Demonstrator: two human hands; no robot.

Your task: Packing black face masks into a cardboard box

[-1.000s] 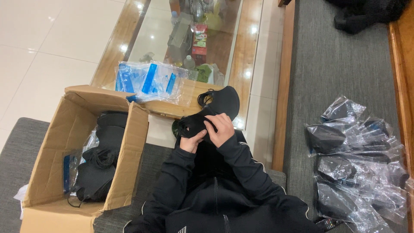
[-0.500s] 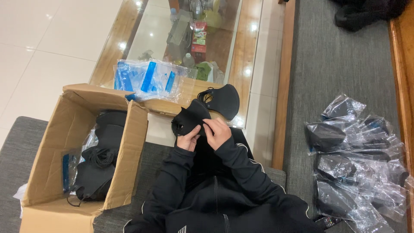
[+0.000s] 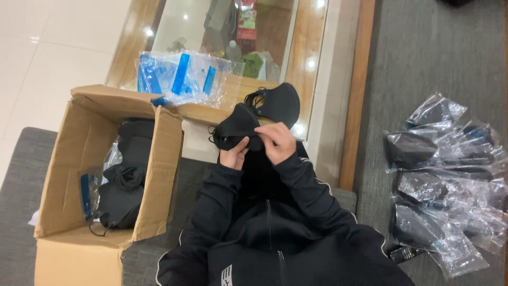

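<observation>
Both hands are up in front of the chest on a black face mask [image 3: 235, 127]. The left hand [image 3: 234, 155] has its fingers closed around the lower edge, and the right hand [image 3: 276, 142] pinches the top. A second black mask [image 3: 278, 103] sits just behind, touching it. To the left there's a cardboard box [image 3: 69, 159] with more masks, and bagged masks [image 3: 450, 175] are piled on the right.
</observation>
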